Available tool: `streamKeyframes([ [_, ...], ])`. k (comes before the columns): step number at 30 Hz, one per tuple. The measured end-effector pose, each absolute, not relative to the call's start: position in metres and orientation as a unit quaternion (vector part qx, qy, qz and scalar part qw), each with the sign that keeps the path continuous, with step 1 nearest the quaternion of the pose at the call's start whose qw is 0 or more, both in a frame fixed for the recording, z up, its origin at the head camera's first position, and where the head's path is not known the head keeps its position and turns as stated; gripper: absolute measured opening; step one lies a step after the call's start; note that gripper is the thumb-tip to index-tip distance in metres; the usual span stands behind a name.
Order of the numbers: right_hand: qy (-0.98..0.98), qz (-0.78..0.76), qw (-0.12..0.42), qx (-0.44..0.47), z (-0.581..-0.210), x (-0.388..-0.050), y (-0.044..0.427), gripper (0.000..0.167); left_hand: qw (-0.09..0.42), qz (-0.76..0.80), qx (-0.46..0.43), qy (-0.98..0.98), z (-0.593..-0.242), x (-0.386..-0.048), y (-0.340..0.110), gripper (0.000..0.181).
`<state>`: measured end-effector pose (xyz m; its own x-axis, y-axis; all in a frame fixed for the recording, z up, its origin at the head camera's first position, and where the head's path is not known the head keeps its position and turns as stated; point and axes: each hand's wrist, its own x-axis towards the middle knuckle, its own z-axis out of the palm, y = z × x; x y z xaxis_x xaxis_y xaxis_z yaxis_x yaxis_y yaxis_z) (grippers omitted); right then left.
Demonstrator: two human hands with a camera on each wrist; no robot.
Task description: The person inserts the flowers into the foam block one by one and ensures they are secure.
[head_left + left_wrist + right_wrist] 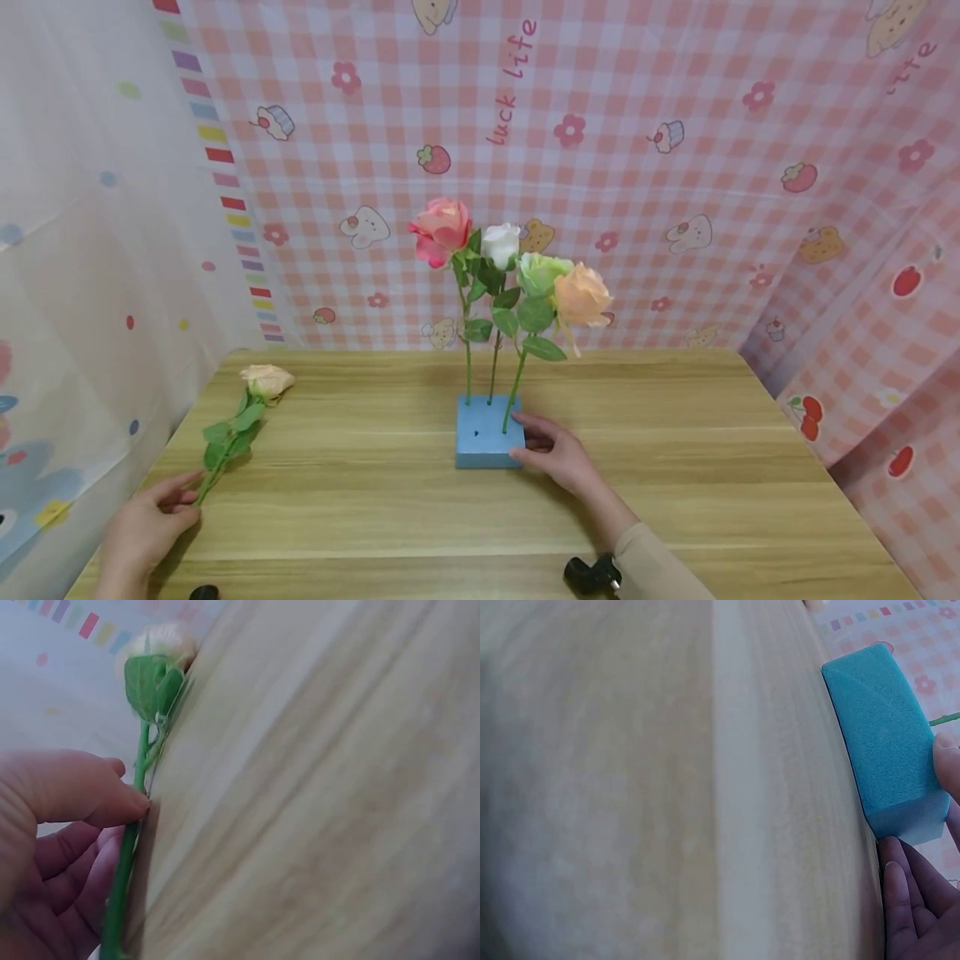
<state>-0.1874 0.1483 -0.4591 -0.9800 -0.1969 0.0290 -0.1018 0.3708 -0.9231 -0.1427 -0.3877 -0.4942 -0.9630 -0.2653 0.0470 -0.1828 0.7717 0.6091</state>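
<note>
At the table's left, my left hand (150, 525) pinches the lower green stem of a cream rose (267, 381). Its bloom points toward the back edge. Close up in the left wrist view, the thumb presses on the stem (124, 877). A blue foam block (487, 457) stands mid-table, and my right hand (558, 452) grips its right side between thumb and fingers. Stuck upright in it are a pink rose (442, 229), a white rose (501, 244), a green rose (542, 273) and a peach rose (582, 294). One hole (476, 433) shows at the block's front left.
The wooden table (360, 508) ends at a pink checked cloth (615, 192) behind and a white dotted cloth (90, 225) on the left. A black object (592, 575) lies by the right sleeve. Another dark item (204, 592) shows at the bottom left edge.
</note>
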Motion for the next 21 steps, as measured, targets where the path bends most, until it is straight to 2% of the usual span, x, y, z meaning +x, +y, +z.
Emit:
streamKeyframes([
  [4, 0.828, -0.552, 0.042, -0.089, -0.464, -0.19, 0.149, 0.051, 0.087, -0.298, 0.113, -0.944, -0.496, -0.141, -0.385, 0.048],
  [12, 0.831, -0.55, 0.034, -0.079, -0.499, -0.208, 0.156, 0.054, 0.135, -0.278, 0.08, -0.948, -0.498, -0.139, -0.382, 0.04],
  [21, 0.83, -0.55, 0.041, -0.086, -0.499, -0.209, 0.157, 0.054, 0.146, -0.332, 0.07, -0.929, -0.496, -0.14, -0.378, 0.035],
])
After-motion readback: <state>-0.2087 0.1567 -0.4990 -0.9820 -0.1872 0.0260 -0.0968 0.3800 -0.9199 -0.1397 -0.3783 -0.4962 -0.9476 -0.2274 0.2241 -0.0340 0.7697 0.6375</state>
